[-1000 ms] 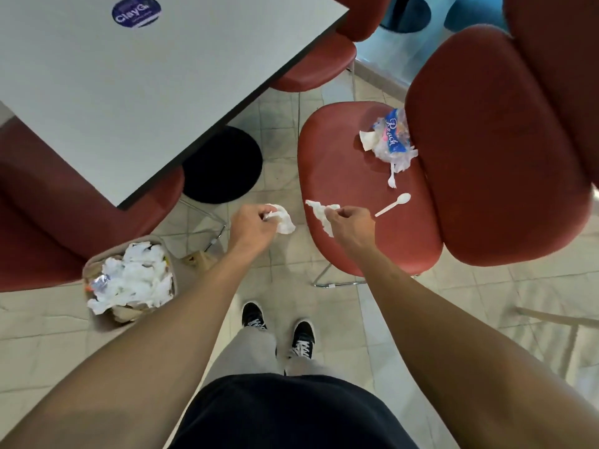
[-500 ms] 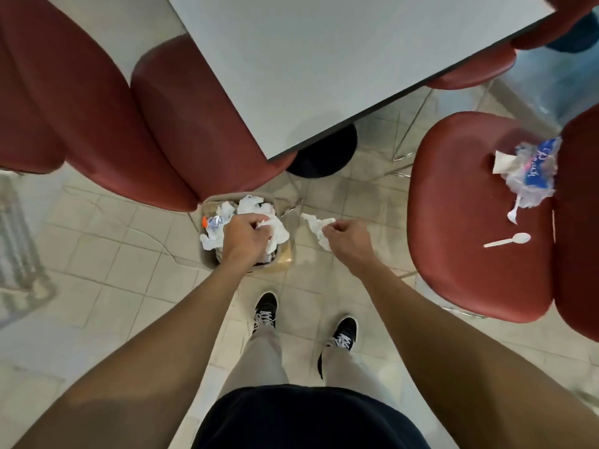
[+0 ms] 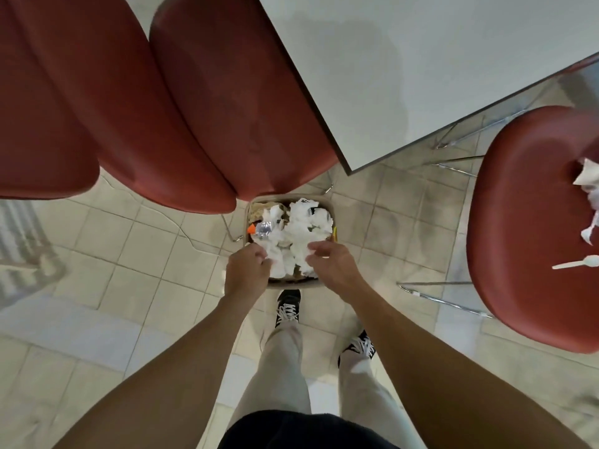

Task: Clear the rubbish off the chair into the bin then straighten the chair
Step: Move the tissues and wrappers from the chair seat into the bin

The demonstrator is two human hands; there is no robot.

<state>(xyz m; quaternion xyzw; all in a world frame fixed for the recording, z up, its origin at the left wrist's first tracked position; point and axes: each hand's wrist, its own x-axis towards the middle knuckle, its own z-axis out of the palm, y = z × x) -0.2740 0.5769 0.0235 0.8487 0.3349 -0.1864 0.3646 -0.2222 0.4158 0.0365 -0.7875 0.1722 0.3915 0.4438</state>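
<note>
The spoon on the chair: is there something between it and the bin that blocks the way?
Nothing visible does. The spoon lies on the chair at the right, and the bin stands on the floor at the left of it, with only bare tiles between. The bin is open on top, though heaped with tissues.

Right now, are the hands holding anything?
It cannot be told. Both the left hand and right hand hover over the bin, fingers loosely curled against white paper rubbish.
</note>
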